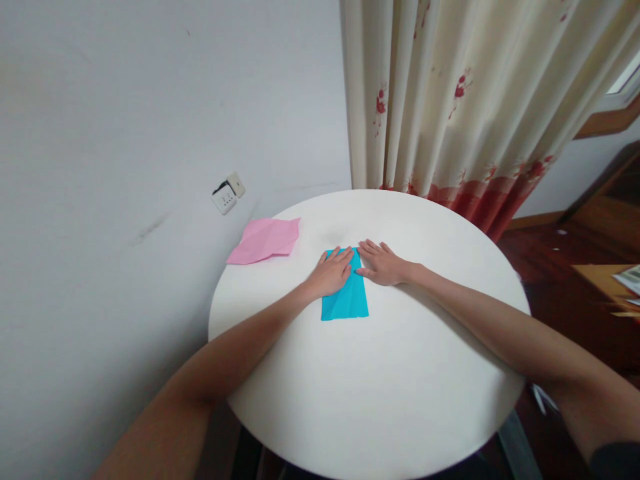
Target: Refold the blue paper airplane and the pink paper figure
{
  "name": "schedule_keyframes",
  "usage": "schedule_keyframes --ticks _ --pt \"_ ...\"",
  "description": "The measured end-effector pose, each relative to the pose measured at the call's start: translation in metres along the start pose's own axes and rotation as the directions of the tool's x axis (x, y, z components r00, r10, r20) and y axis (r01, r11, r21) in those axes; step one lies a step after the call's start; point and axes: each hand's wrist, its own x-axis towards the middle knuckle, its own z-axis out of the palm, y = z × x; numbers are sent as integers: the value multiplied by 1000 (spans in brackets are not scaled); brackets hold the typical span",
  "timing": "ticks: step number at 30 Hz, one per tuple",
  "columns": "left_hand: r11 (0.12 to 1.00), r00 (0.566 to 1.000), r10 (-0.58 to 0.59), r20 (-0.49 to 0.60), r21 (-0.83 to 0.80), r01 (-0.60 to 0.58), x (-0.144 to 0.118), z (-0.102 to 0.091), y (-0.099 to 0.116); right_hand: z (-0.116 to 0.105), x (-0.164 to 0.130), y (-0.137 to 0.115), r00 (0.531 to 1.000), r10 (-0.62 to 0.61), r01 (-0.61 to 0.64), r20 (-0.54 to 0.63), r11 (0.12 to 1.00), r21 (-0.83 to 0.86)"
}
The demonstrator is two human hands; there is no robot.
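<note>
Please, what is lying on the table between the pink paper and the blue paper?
Nothing. In the head view, only bare white table separates the pink paper from the blue paper. The left hand rests on the blue paper.

Under my palms lies a blue paper (347, 300), a bright turquoise sheet folded into a tall narrow shape that flares a little wider toward me. It lies flat on the white round table (400, 373), slightly left of its middle. Creases run lengthwise down it, though I can't quite tell how many layers there are. My left hand (331, 272) covers its far left part; my right hand (383, 263) presses flat at its far right corner.
</note>
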Motion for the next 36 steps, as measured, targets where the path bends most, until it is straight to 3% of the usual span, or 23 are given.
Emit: schedule_keyframes --ticks 7,14,20,27,30,36 --pt "1000 1000 -5 5 -22 5 -1 -4 2 -13 -15 -12 980 -40 28 195 998 64" --pt "1000 1000 6 -2 -20 -6 0 -3 0 -8 -24 -11 974 -117 105 192 992 72" --pt "1000 1000 4 2 -16 -4 0 -2 -1 -17 -26 -18 959 -102 82 262 993 88" --pt "1000 1000 -4 -7 2 4 2 2 -2 -14 -20 -23 978 -186 185 96 983 17" --pt "1000 1000 -3 -5 -7 3 2 3 -3 -5 -16 -21 980 -163 161 115 987 24" --pt "1000 1000 -7 -4 -14 6 2 2 -2 1 -3 -9 995 -96 96 17 995 -16"
